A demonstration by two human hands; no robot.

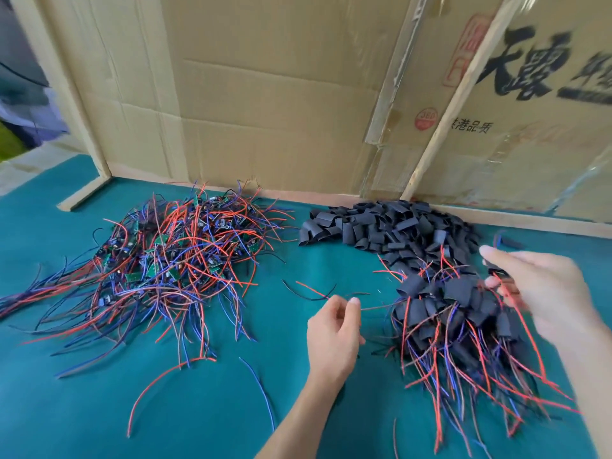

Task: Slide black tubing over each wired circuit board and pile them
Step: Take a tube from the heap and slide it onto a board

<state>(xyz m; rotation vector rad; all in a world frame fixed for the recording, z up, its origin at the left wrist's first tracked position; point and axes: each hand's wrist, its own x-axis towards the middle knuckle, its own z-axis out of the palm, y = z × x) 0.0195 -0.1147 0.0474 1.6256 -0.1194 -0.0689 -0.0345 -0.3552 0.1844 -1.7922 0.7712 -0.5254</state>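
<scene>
Left hand [332, 329] pinches thin wire | right hand [543, 286] grips one sleeved board, blurred | three piles on bench [99, 409]: bare boards [172, 256], tubing [390, 226], sleeved boards [453, 316].

Teal cloth table [82, 409] – flattened cardboard sheets [265, 94] as back wall, pale wooden battens [463, 87], daylight.

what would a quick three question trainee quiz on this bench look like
1. True or false: the pile of bare green circuit boards with red and blue wires lies left of the heap of empty black tubing pieces.
2. Which hand pinches thin wires: A left hand, B right hand, C both hands?
3. Fill in: the pile of black-sleeved boards rests on a ____ cloth.

Key: 1 true. 2 C, though the right hand is blurred. 3 teal.
</scene>
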